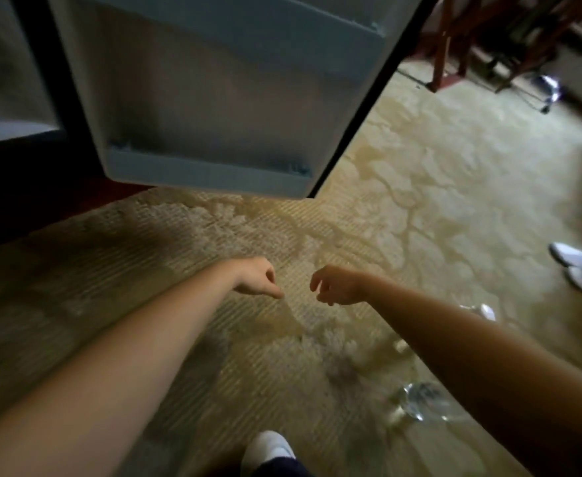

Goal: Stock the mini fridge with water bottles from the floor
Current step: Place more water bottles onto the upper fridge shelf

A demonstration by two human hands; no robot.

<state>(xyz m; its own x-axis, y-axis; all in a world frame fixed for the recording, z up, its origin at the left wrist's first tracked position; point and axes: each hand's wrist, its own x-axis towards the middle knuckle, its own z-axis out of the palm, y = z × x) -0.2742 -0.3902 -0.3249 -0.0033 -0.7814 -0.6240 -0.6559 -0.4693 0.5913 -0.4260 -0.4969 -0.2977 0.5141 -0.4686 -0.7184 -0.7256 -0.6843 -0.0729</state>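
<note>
Fridge door (214,98) hangs open over the carpet (437,201). Left hand (257,278) loosely curled, empty; right hand (338,285) open, empty. Water bottles (420,402) lie on carpet under right forearm, partly hidden, blurred. White shoes (579,266) at right edge.

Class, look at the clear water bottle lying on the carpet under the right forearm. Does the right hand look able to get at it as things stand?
Probably yes. The right hand is empty and open, and the water bottle lies on bare carpet with nothing on it. But the hand is stretched out beyond the bottle, so the arm would have to draw back and drop.
</note>
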